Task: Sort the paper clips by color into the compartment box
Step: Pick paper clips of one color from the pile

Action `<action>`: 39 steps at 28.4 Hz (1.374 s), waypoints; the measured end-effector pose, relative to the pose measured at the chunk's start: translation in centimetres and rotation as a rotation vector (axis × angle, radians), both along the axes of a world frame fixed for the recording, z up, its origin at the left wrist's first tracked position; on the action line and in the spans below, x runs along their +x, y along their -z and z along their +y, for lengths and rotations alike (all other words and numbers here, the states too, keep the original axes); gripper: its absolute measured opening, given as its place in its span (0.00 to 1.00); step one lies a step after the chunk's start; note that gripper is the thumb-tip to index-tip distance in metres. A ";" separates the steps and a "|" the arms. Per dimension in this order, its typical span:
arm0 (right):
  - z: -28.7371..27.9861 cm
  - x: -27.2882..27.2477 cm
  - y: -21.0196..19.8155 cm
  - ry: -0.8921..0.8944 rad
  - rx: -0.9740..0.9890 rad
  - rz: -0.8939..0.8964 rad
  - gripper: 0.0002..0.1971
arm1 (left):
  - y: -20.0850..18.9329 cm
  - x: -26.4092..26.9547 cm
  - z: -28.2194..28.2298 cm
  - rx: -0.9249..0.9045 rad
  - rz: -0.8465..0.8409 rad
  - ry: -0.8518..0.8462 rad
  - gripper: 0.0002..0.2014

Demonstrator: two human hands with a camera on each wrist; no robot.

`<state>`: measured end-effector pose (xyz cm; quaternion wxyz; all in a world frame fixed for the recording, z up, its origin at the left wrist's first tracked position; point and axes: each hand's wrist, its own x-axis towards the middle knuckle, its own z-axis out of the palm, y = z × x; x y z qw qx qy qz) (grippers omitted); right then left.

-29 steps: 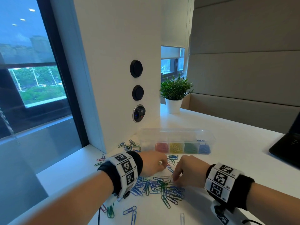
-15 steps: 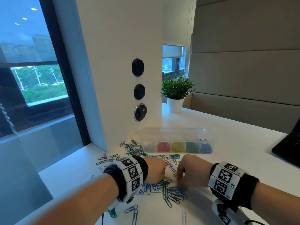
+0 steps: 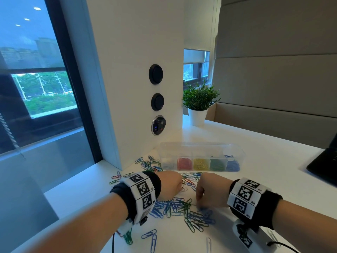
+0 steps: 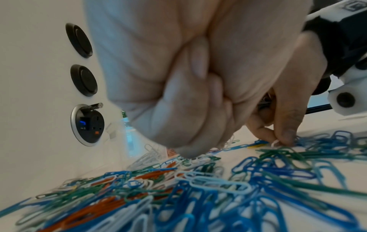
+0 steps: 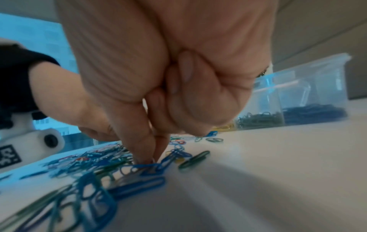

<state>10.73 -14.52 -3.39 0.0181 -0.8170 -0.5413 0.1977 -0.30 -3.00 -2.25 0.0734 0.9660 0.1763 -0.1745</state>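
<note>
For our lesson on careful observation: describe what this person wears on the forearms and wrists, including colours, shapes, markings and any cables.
Both forearms are bare, with no sleeves. Each wrist carries a black fabric cuff wrapped by a white segmented band printed with square black-and-white coded markers; the right wrist band looks the same. Under each wrist hangs a white camera housing with a thin black cable.

In the head view, the left hand (image 3: 168, 185) and right hand (image 3: 211, 191) conceal their own fingertips. The laptop (image 3: 323, 166) is cut off at the right edge. Contents of the compartment box (image 3: 201, 157) blur behind translucent walls.
</note>
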 end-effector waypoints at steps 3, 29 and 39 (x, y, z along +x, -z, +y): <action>-0.3 0.4 -0.3 0.004 -0.001 0.001 0.10 | -0.3 0.0 0.1 -0.022 0.006 -0.015 0.11; -2.9 3.7 -1.2 0.485 0.171 0.653 0.15 | -0.5 -0.2 3.2 -0.304 -0.153 -0.147 0.11; -1.6 7.5 -3.8 0.481 0.314 0.472 0.08 | -3.9 0.5 6.9 -0.356 -0.287 -0.269 0.09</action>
